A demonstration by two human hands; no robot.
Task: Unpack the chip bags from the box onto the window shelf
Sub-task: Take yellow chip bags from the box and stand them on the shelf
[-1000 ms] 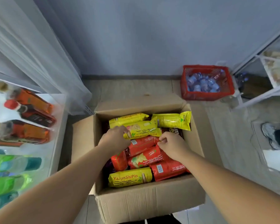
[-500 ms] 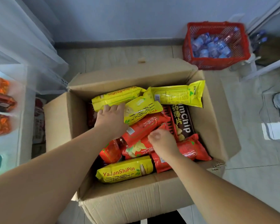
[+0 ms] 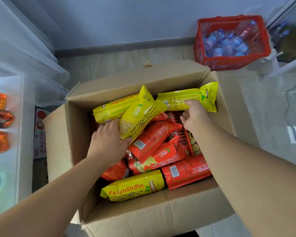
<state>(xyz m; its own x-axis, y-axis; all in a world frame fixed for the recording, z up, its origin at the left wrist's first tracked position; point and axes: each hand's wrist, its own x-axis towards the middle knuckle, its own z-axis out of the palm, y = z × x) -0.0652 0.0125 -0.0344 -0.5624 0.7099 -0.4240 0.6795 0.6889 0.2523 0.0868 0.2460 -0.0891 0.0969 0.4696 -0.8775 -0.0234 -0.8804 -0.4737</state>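
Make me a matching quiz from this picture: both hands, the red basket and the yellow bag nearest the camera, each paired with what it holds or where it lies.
Column one:
1 left hand
2 right hand
3 basket
4 near bag

Column two:
A holds water bottles
B lies against the near wall of the box
C grips the tilted yellow bag
D grips the far yellow bag

Pairs: 1-C, 2-D, 3-A, 4-B.

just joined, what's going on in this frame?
A person is unpacking a cardboard box full of chip bags. The left hand grips the tilted yellow bag in the middle. The right hand grips the far yellow bag near the box's back right corner. Neither bag is out of the box yet, and the red bags lie untouched.
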